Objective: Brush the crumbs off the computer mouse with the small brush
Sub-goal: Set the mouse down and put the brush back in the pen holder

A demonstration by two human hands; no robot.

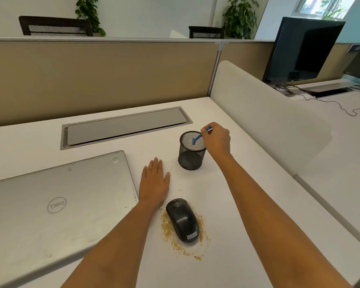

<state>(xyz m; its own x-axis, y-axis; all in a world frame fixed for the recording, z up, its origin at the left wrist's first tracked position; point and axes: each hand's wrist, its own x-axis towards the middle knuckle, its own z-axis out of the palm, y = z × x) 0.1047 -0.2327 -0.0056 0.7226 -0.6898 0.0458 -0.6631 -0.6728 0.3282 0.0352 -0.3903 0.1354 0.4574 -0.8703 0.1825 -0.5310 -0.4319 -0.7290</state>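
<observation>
A black computer mouse lies on the white desk, ringed by yellow crumbs scattered on the desk around it. My right hand pinches the top of a small blue brush whose lower end is inside a black mesh pen cup. My left hand rests flat on the desk, palm down with fingers apart, just behind and left of the mouse.
A shut silver laptop lies to the left, touching my left wrist. A grey cable hatch is set into the desk behind. A white divider panel borders the right side, with a black monitor beyond it.
</observation>
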